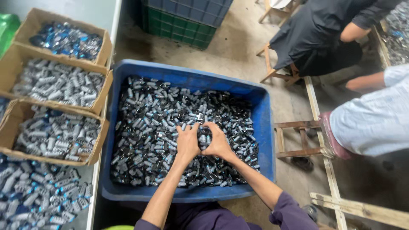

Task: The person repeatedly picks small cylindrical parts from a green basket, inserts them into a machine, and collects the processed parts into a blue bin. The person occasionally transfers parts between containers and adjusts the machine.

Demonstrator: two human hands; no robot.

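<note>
A big blue plastic bin [264, 115] on the floor is filled with several small black and silver cylindrical parts [145, 123]. Both my hands reach down into the middle of the heap. My left hand [187, 142] and my right hand [216, 141] are cupped side by side, fingers curled around a bunch of those parts [203, 139] gathered between them. One small part [200, 116] sits just above my fingertips. My sleeves are purple.
Cardboard boxes [15, 59] of similar parts stand on a grey table [91, 200] at the left. Green and blue crates [179, 23] sit behind the bin. Two other people sit on wooden stools [298, 140] at the right, beside wooden frames.
</note>
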